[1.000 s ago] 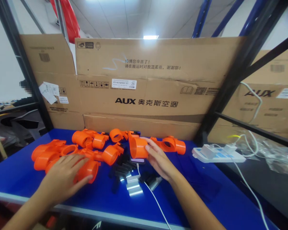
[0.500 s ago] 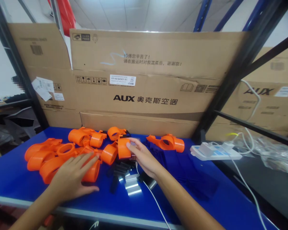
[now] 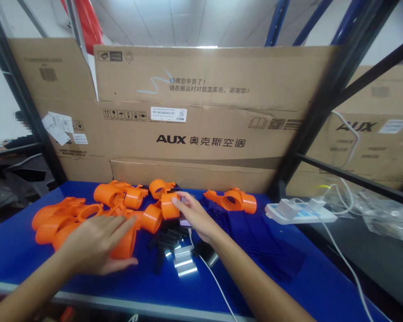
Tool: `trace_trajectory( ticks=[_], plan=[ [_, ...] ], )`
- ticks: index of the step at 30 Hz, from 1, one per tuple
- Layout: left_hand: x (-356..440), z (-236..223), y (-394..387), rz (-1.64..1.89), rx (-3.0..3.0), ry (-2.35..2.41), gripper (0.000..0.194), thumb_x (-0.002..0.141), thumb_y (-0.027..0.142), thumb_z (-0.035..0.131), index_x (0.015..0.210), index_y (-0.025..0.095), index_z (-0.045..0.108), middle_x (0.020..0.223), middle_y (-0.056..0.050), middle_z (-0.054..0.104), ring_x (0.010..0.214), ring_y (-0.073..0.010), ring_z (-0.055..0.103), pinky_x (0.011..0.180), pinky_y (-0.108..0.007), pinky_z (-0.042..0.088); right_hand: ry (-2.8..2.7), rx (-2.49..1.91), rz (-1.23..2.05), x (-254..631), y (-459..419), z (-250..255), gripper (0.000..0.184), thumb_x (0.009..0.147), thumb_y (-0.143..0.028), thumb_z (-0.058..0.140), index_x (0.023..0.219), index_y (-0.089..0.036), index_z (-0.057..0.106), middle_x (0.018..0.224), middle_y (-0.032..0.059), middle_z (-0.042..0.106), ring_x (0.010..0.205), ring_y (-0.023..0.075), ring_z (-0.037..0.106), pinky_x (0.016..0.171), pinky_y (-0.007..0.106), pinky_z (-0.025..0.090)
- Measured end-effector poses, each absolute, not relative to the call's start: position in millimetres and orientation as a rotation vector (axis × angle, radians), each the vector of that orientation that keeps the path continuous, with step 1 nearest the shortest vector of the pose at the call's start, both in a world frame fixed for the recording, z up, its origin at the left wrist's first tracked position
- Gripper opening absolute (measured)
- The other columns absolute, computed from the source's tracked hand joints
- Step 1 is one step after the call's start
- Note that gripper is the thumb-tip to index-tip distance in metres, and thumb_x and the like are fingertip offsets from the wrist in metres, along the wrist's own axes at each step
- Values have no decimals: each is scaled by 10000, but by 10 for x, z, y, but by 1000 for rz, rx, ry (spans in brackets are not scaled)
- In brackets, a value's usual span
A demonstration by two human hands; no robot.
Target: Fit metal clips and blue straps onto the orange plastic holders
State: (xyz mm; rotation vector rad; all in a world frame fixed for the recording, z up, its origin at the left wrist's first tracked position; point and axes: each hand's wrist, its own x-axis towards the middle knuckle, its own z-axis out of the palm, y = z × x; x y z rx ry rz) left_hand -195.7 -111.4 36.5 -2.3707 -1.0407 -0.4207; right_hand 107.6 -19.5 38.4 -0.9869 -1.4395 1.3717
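Observation:
My left hand (image 3: 92, 241) is around an orange plastic ring part (image 3: 125, 246) at the front of the pile, fingers over its top and thumb along its lower edge. My right hand (image 3: 195, 214) grips another orange plastic ring part (image 3: 169, 205), the thumb lying on its outer face; the other fingers are mostly hidden behind. Several similar orange parts (image 3: 49, 228) are heaped on the blue tabletop (image 3: 147, 284) by my left hand. One more orange piece (image 3: 248, 204) lies to the right.
Black tube-like pieces (image 3: 169, 237) and shiny silver strips (image 3: 184, 260) lie mid-table, with a white cable (image 3: 215, 279) running past. Dark blue flat pieces (image 3: 245, 230) are at right. A white power strip (image 3: 300, 213) stands beyond; cardboard (image 3: 201, 96) walls the back.
My left hand has drawn its fingers together and down around the front orange part. My right hand still holds its part, in nearly the same place. The view has shifted slightly.

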Motion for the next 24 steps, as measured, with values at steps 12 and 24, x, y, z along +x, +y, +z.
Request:
trace_trajectory(
  ticks=[12, 24],
  plan=[
    [-2073, 504, -1480, -332, -2362, -961, 687, 866, 630, 710, 1401, 208, 620, 1202, -160, 754, 994, -366, 747, 776, -496, 635, -1606, -857, 1476, 577, -381, 264, 510, 856, -584, 778, 1265, -293, 691, 1027, 53, 721, 938, 251, 660, 781, 358, 538],
    [-2688, 736, -1680, -599, -2191, -1178, 649, 825, 629, 719, 1434, 427, 619, 1200, 27, 764, 957, -329, 749, 809, -540, 648, -1533, -967, 1446, 584, -358, 184, 457, 918, -583, 693, 1261, -292, 614, 1024, 26, 688, 897, 211, 640, 723, 309, 518]
  ],
)
